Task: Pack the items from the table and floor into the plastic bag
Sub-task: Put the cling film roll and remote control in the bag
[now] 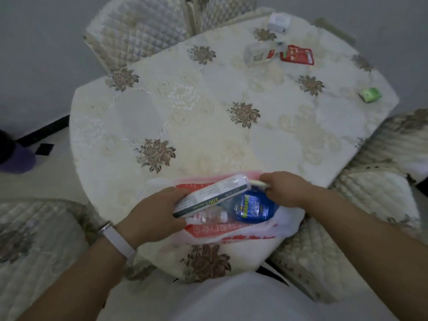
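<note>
Now | left hand grip clamped on white pack | right hand grip pinching plastic bag rim

The plastic bag lies at the table's near edge, a bottle seemingly inside; a box sits far right.
</note>
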A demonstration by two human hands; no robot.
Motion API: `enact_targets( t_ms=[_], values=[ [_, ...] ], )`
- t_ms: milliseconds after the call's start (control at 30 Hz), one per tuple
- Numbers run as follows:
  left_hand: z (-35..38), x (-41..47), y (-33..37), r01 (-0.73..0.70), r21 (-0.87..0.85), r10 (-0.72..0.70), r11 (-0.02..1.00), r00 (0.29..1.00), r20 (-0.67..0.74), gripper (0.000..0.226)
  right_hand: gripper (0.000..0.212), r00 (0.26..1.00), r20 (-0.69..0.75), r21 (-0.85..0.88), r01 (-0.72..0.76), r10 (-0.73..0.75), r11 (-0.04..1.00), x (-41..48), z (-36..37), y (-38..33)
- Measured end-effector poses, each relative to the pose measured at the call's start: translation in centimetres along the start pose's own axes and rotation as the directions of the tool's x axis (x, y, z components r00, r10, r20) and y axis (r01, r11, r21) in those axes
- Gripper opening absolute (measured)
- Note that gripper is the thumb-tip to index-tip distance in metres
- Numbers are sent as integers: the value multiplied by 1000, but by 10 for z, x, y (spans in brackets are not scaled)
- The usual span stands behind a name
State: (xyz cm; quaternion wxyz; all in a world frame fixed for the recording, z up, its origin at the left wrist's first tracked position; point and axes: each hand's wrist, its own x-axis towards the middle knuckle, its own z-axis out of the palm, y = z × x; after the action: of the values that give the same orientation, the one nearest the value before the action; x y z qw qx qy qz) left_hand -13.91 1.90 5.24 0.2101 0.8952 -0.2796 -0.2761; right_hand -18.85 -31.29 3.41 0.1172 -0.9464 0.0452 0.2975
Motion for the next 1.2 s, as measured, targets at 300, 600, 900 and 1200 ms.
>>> enact_targets(
  t_ms=[300, 600, 900, 1200],
  values=[
    [-35, 34, 2, 3, 137, -36, 990, 970, 241, 73, 32, 999, 51, -4, 12, -12, 1000, 12, 2, 24],
    [-20, 56, 8, 30, 112, -50, 993, 983, 177, 59, 24, 979, -196, -131, 33, -58, 991, 28, 12, 22],
    [4, 100, 30, -23, 212, -14, 977, 985, 170, 51, 18, 875, -483, -96, -36, -15, 995, 44, 13, 32],
    [45, 123, 24, -37, 139, 36, 990, 999, 11, 61, 16, 853, -515, -33, 80, -85, 996, 44, 23, 36]
  ],
)
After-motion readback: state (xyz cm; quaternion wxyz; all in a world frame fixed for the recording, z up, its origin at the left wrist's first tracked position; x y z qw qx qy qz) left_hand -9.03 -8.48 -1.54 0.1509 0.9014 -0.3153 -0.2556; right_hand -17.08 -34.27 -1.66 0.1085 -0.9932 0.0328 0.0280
